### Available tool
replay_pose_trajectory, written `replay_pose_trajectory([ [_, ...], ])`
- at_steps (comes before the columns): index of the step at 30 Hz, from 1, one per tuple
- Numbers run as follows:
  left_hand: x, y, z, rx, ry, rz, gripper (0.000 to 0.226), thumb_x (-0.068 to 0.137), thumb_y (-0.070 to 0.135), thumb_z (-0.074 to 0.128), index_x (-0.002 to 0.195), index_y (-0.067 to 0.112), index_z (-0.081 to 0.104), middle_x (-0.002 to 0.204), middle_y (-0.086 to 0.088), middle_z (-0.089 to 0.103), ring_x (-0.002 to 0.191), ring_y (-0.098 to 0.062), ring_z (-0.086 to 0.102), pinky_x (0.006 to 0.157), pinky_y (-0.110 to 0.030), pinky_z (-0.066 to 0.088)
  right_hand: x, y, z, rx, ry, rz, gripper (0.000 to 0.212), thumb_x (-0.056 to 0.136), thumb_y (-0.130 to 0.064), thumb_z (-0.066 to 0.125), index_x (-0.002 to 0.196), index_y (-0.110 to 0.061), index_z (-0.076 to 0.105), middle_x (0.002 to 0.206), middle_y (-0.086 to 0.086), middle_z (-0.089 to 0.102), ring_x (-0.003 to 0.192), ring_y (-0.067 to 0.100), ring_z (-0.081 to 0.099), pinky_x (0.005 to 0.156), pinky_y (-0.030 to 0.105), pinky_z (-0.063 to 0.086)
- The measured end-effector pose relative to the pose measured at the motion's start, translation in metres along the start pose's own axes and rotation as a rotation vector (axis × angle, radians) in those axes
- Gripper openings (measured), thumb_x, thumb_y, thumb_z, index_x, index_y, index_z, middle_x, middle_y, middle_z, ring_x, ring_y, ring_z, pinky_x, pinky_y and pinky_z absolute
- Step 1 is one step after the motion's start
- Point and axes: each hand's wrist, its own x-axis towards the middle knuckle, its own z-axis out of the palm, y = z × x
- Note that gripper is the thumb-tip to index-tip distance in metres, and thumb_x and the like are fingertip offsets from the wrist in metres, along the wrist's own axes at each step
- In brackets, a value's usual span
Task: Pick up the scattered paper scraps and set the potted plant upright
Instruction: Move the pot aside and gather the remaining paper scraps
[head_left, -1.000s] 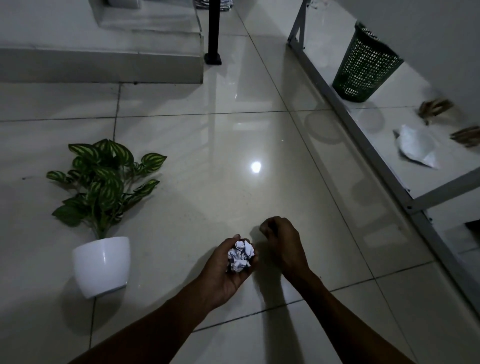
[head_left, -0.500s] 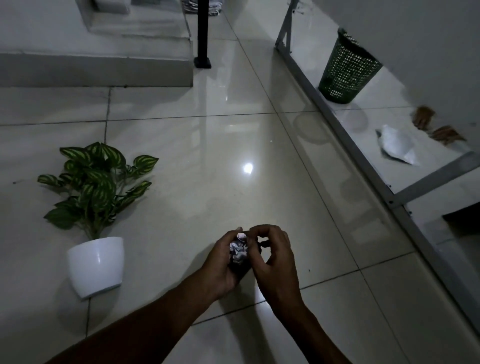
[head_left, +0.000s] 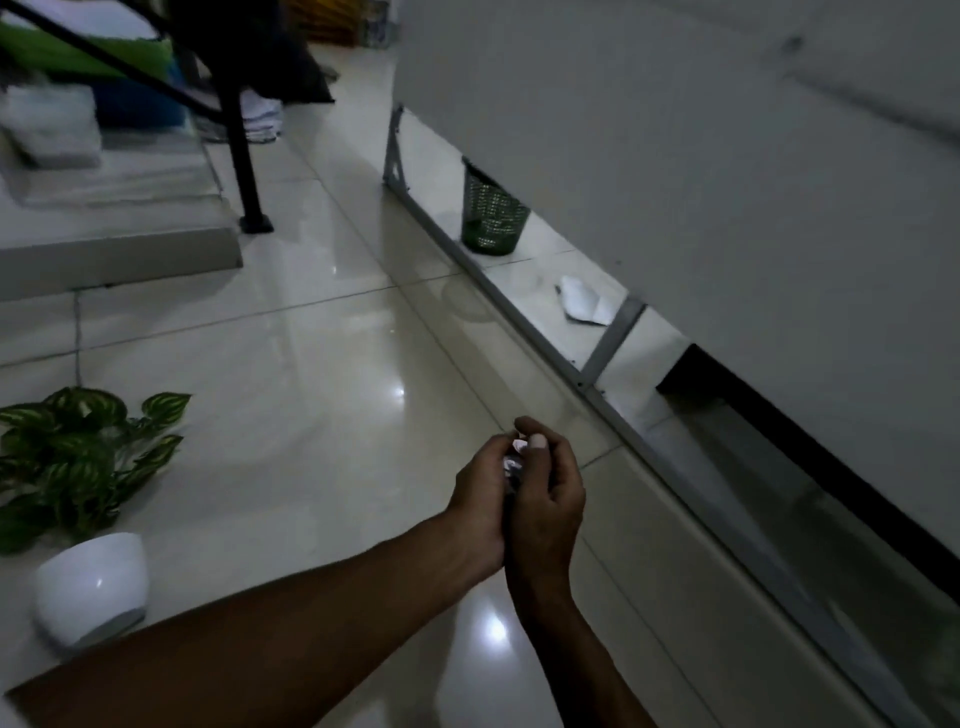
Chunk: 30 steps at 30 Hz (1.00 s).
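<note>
Both my hands are pressed together around a crumpled white paper ball (head_left: 516, 453), of which only a sliver shows between the fingers. My left hand (head_left: 480, 493) cups it from the left and my right hand (head_left: 545, 491) covers it from the right. The potted plant (head_left: 78, 457), with striped green leaves, stands in a round white pot (head_left: 91, 587) on the tiled floor at the lower left, tilted a little. Another white paper scrap (head_left: 584, 307) lies on the floor under the white table, behind its metal frame.
A green mesh wastebasket (head_left: 491, 218) stands under the white table (head_left: 701, 156) at the right, beyond the grey frame bar (head_left: 519, 322). A raised tiled step (head_left: 119, 254) and a black post (head_left: 244, 156) are at the upper left.
My view has swung up and to the right, so the table fills the right side. My right hand has closed further over the paper ball held in my left hand.
</note>
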Motion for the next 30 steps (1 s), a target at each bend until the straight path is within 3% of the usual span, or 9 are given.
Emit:
replay_pose_trajectory([
  [4,-0.034,-0.037,0.08,0.193,-0.076,0.031,0.029,0.092,0.024,0.048,0.072,0.013,0.065,0.065,-0.002,0.064,0.068,-0.016,0.063,0.06,-0.023,0.046,0.001,-0.046,-0.072,0.142,0.176,-0.009,0.032,0.101,-0.017,0.041,0.099,-0.029,0.071,0.102,-0.007,0.074,0.097,0.009,0.07,0.082,0.027,0.054],
  [8,-0.067,-0.084,0.158,0.254,-0.115,0.016,0.035,0.092,0.019,0.049,0.11,-0.003,0.069,0.111,-0.02,0.07,0.106,-0.031,0.065,0.09,-0.034,0.048,0.002,-0.09,-0.148,0.217,0.368,-0.013,0.033,0.101,-0.016,0.039,0.103,-0.024,0.071,0.111,-0.001,0.073,0.105,0.015,0.068,0.088,0.031,0.054],
  [10,-0.088,-0.118,0.192,0.276,-0.157,-0.032,0.036,0.094,0.019,0.048,0.116,-0.002,0.066,0.118,-0.021,0.067,0.11,-0.031,0.063,0.096,-0.036,0.046,-0.004,-0.107,-0.196,0.255,0.482,0.0,0.031,0.101,-0.016,0.04,0.102,-0.021,0.071,0.102,0.001,0.074,0.093,0.013,0.071,0.078,0.026,0.055],
  [15,-0.119,-0.218,0.261,0.282,-0.288,-0.197,0.029,0.096,0.02,0.047,0.109,0.003,0.066,0.112,-0.017,0.066,0.106,-0.029,0.062,0.1,-0.037,0.045,-0.025,-0.132,-0.318,0.396,0.687,-0.008,0.032,0.101,-0.015,0.04,0.099,-0.021,0.071,0.084,-0.013,0.077,0.078,0.001,0.072,0.062,0.012,0.054],
  [19,-0.129,-0.297,0.298,0.283,-0.397,-0.36,0.024,0.093,0.018,0.051,0.091,0.005,0.071,0.096,-0.012,0.07,0.092,-0.025,0.064,0.091,-0.033,0.047,-0.039,-0.129,-0.402,0.498,0.869,0.053,0.029,0.098,-0.016,0.045,0.103,-0.015,0.074,0.092,-0.003,0.077,0.082,0.01,0.073,0.069,0.02,0.059],
  [23,-0.127,-0.367,0.313,0.304,-0.431,-0.478,0.019,0.09,0.018,0.055,0.098,0.004,0.065,0.094,-0.011,0.065,0.087,-0.024,0.06,0.09,-0.034,0.046,-0.054,-0.112,-0.466,0.622,1.011,0.162,0.023,0.093,-0.015,0.053,0.092,-0.011,0.076,0.082,0.003,0.078,0.077,0.02,0.072,0.065,0.028,0.056],
  [26,-0.123,-0.415,0.32,0.362,-0.373,-0.527,0.025,0.092,0.029,0.055,0.093,0.006,0.064,0.078,-0.007,0.068,0.077,-0.021,0.059,0.077,-0.032,0.048,-0.059,-0.091,-0.51,0.647,1.074,0.288,0.023,0.091,-0.016,0.055,0.096,-0.006,0.074,0.094,0.012,0.076,0.08,0.024,0.071,0.072,0.032,0.056],
  [27,-0.119,-0.429,0.32,0.343,-0.339,-0.539,0.033,0.094,0.034,0.054,0.097,0.003,0.065,0.082,-0.01,0.07,0.082,-0.024,0.061,0.08,-0.033,0.049,-0.061,-0.085,-0.52,0.663,1.074,0.32,0.023,0.091,-0.017,0.055,0.095,-0.005,0.073,0.098,0.016,0.074,0.083,0.026,0.07,0.077,0.035,0.056],
  [30,-0.112,-0.461,0.325,0.404,-0.26,-0.565,0.064,0.096,0.051,0.044,0.125,-0.004,0.057,0.126,-0.022,0.062,0.11,-0.033,0.059,0.1,-0.04,0.045,-0.065,-0.069,-0.547,0.736,1.113,0.432,0.031,0.094,-0.019,0.053,0.109,0.003,0.069,0.108,0.022,0.07,0.1,0.034,0.067,0.091,0.043,0.052],
])
